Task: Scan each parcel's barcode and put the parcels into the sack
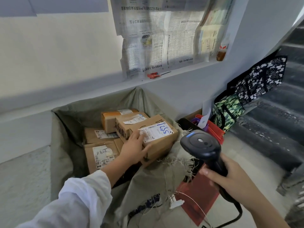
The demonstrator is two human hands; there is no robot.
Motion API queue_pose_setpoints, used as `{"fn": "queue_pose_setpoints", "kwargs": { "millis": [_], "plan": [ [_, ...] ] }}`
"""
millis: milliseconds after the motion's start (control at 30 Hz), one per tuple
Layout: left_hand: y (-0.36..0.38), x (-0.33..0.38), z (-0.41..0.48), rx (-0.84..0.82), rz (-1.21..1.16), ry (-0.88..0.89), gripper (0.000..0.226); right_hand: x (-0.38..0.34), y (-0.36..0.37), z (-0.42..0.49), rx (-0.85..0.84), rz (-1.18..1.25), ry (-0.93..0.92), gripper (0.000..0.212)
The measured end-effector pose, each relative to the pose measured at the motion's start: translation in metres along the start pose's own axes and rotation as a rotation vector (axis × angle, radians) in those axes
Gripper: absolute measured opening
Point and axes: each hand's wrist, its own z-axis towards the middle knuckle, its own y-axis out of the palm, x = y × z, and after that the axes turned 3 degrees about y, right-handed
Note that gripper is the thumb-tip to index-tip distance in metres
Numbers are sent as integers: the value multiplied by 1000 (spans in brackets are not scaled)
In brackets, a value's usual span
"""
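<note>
Pale wall (49,55) fills everything behind the sack (65,129), with a grey ledge (98,89) running just above the sack's back rim and sheets of newspaper (164,35) hung over the window above that. Off to the right of the sack, dark speckled stairs (271,112) climb away, and pale floor (246,153) shows between them and the sack. The sack itself is big, grey-green and woven, standing open against the wall, its near rim frayed and folded over. Right of the sack, against the stairs, lean a black-and-white patterned bag (259,79) and a green patterned bag (228,111); a red bag (199,191) stands just beside the sack's near right corner. Down inside the sack, brown cardboard parcels (100,155) lie stacked, labels up. And here's the one in play: a labelled parcel (158,139) at the sack's right rim, above the ones inside, blue handwritten digits on its label. The left hand (133,148), white sleeve (79,203) behind it, grips that parcel at its near corner, fingers spread over the label, thumb pressed to the side face. The right hand (230,176), right of the sack, has its fingers clamped round the handle of a black barcode scanner (200,145), whose head sits just beside the parcel. Small stuff: a red item (153,75) lies on the ledge above the sack, and a bottle (221,53) stands further right.
</note>
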Motion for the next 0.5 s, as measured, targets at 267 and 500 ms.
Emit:
{"fn": "queue_pose_setpoints", "kwargs": {
  "millis": [267,500],
  "plan": [
    [-21,4,-80,-315,-109,5,47,-5,14,-2,-144,-9,-5,14],
    [-53,-20,-134,-200,-77,-91,20,-22,37,-10,-221,-20,-75,15]
  ]
}}
